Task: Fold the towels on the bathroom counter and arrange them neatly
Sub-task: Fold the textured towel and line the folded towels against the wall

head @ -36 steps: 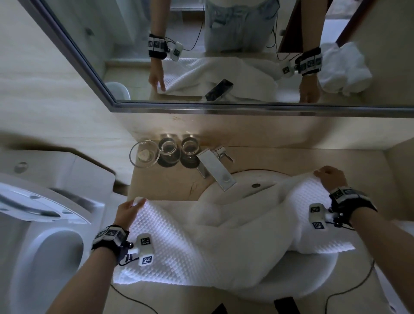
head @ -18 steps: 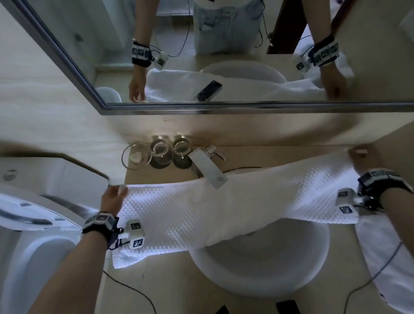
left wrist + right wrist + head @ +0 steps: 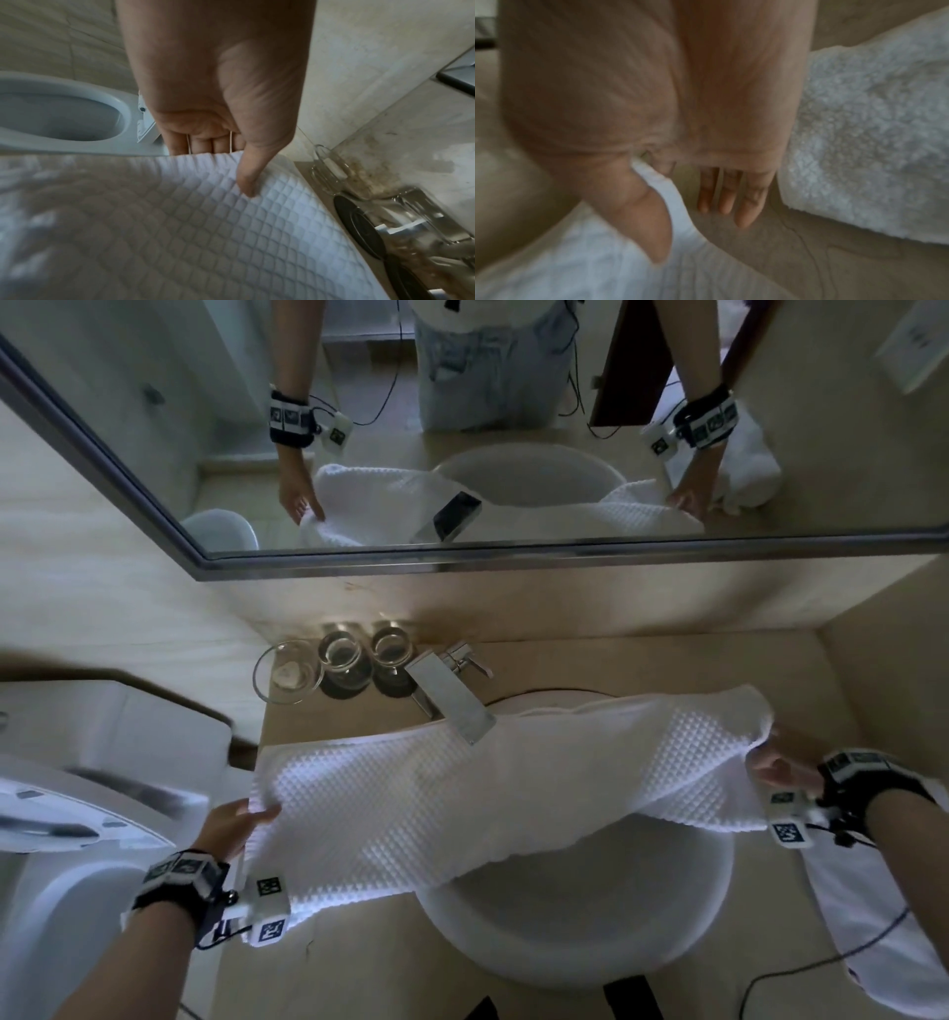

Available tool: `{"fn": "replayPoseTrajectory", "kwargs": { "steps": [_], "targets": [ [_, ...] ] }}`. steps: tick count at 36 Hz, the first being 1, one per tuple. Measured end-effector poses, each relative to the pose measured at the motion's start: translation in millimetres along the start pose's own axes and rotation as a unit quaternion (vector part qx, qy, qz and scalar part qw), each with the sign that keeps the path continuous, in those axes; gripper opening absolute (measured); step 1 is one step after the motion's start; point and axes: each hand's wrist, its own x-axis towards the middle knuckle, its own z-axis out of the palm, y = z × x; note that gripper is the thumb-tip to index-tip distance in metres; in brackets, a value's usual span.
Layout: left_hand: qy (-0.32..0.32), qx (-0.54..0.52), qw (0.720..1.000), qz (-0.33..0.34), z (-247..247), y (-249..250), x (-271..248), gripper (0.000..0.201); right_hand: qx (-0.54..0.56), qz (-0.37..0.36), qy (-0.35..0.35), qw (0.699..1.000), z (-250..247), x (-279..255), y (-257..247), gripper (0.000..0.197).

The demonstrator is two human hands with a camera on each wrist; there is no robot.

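- The white towel [image 3: 462,793] was held stretched over the sink [image 3: 580,932], likely so it could be folded flat.
- Its left end was pinched by the left hand [image 3: 233,829].
- Its right end was pinched by the right hand [image 3: 780,770], thumb on top.

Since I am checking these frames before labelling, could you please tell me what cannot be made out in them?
- Head view: the basin is half covered by the waffle towel.
- Head view: the second towel is cut off by the right edge.
- Left wrist view: the left hand has its fingertips hidden behind the towel edge.
- Right wrist view: the right hand is blurred, so its grip is unclear.
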Motion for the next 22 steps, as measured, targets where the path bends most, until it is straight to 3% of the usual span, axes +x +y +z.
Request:
{"fn": "replayPoseTrajectory", "kwargs": {
  "steps": [2,5,7,14,17,22],
  "targets": [
    [0.027,0.01,1.0,0.012,6.5,9.3,-15.0,0.056,-0.045,-0.009,0.014,0.999,6.0,6.1,1.6,0.017],
    [0.06,-0.007,0.998,0.035,16.9,13.6,-25.4,0.054,-0.125,-0.035,0.048,0.99,19.0,7.7,-2.6,0.068],
    [0.073,-0.024,0.996,0.047,20.5,13.6,-26.9,0.052,-0.16,-0.047,0.066,0.984,22.3,2.4,-9.8,0.085],
    [0.105,-0.048,0.989,0.093,18.2,12.3,-31.3,0.028,-0.112,-0.094,0.142,0.979,-7.5,-1.4,-31.9,0.052],
    [0.128,-0.047,0.985,0.105,16.7,8.5,-27.2,0.019,-0.145,-0.078,0.146,0.975,-34.3,1.7,-42.4,0.074],
    [0.144,-0.038,0.984,0.095,29.3,10.7,-24.7,0.025,-0.187,-0.075,0.139,0.97,-50.9,4.7,-46.4,0.058]
  ]
}}
